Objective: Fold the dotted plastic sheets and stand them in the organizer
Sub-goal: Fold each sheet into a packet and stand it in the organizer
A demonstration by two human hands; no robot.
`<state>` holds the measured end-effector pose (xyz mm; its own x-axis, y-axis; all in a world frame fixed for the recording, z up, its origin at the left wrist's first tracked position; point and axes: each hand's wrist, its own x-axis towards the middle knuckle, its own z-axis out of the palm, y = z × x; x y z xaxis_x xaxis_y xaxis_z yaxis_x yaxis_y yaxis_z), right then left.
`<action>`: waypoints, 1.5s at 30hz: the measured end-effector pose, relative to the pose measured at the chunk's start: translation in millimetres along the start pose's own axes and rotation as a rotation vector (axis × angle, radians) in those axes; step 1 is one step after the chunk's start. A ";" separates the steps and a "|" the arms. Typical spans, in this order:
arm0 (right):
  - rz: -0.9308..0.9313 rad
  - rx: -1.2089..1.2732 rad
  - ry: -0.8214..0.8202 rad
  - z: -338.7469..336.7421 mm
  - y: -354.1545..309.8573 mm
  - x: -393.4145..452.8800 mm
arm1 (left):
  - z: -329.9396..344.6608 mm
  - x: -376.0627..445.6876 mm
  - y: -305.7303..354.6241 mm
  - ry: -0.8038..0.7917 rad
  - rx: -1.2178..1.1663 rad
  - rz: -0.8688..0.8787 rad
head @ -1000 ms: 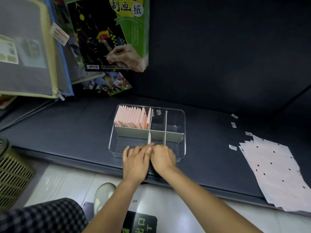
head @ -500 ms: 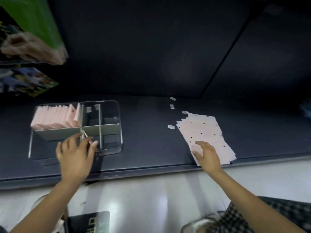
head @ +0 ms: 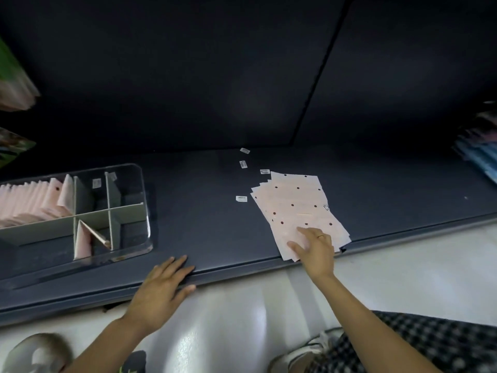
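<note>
Sheets (head: 298, 203) lie right of the organizer (head: 134, 208), under the flat right hand (head: 314, 249); left hand (head: 161, 289) rests open.

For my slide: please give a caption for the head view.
Right hand on flat dotted sheets; left hand on the shelf edge.

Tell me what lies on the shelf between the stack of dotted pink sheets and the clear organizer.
Nothing visible blocks the way. The bare dark shelf separates the stack of dotted pink sheets from the clear organizer; one small white label lies flat beside the stack. The right hand already rests on the stack; the left hand rests at the shelf edge.
</note>
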<state>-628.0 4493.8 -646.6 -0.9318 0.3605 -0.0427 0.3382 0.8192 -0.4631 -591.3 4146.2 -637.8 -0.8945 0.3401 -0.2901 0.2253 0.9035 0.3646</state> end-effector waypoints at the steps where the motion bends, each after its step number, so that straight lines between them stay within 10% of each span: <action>1: -0.015 -0.030 -0.004 0.8 0.0 3.6 | 2.2 1.7 0.1 0.001 0.008 -0.005; 18: 0.140 0.286 0.004 -10.2 -13.6 24.8 | 11.7 11.1 3.7 0.096 -0.087 -0.008; 34: -0.268 0.196 -0.403 15.0 -142.6 -85.7 | -10.5 9.7 10.9 0.120 -0.490 -0.017; 45: -0.544 -0.183 -0.318 24.8 -214.8 -3.0 | 2.9 10.2 -6.7 0.292 -0.623 -0.190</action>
<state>-701.1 4305.7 -568.9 -0.9603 -0.2531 -0.1172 -0.2015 0.9202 -0.3356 -600.8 4144.4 -645.7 -0.9830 0.0290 -0.1815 -0.1292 0.5934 0.7945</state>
